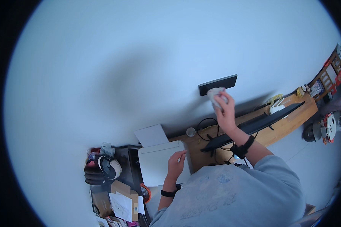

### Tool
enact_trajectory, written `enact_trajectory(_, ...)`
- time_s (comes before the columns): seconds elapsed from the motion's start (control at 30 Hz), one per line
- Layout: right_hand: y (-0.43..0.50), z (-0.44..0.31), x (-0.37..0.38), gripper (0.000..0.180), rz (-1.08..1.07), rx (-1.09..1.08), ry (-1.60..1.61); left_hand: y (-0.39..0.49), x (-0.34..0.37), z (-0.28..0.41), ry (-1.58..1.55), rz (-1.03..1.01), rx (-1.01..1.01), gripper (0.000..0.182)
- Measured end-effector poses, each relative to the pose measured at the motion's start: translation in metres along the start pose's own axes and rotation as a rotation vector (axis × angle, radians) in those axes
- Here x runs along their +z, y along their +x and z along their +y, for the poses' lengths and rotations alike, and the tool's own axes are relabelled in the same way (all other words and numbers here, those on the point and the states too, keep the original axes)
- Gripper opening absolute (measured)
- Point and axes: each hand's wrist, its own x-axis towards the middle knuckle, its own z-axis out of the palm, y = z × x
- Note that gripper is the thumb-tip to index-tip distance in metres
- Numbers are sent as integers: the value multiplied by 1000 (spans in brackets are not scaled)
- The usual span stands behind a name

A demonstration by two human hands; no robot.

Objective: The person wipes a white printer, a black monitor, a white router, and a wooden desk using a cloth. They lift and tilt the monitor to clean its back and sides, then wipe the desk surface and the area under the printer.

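Note:
My right hand [226, 113] reaches up to the wall, its fingers bent around a pale, crumpled cloth [216, 95]. The cloth overlaps the lower edge of a thin black rectangular wall panel [218, 82]; whether they touch is hard to tell. Lower and to the left, my left hand [176, 163] hangs over a white flat-topped device, probably a printer [156, 167]. Nothing shows in its loosely curled fingers, and the thumb stands a little apart. A black band circles each wrist.
A long wooden desk [289, 124] runs along the wall, with a television or monitor [250, 124], a white router [277, 109], a clear cup [190, 132] and loose cables. At left, a dark cabinet [128, 161] bears a helmet [110, 168]; cardboard and papers [120, 205] lie nearer.

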Motion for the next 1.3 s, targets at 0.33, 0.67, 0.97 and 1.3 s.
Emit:
enact_trajectory(0.33, -13, 40, -55, 39, -238, 219, -10, 8, 12, 15, 4, 12, 39, 19)
enact_trajectory(0.67, 44, 72, -20, 33, -463, -430, -619, -8, 22, 15, 21, 42, 16, 19)
enact_trajectory(0.97, 59, 99, -91, 33, -483, -252, -775, -12, 19, 19, 39, 54, -28, 19)
enact_trajectory(1.3, 61, 52, -51, 36, -388, -314, -591, -17, 28, 21, 66, 6, -42, 18)
